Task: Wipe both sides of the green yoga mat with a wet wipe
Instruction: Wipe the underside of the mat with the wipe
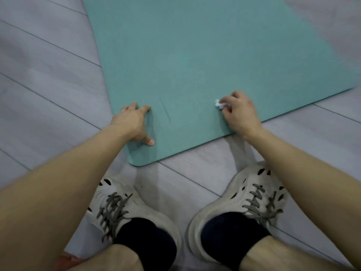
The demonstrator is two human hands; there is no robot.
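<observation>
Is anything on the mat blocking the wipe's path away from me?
Nothing visible does. The right hand pinches the wipe against the mat by its near edge, and no object shows on the mat beyond. The left hand rests off to the left.

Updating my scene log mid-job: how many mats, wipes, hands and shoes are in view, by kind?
mat: 1
wipe: 1
hands: 2, left hand and right hand
shoes: 2, left shoe and right shoe
Total: 6
</observation>
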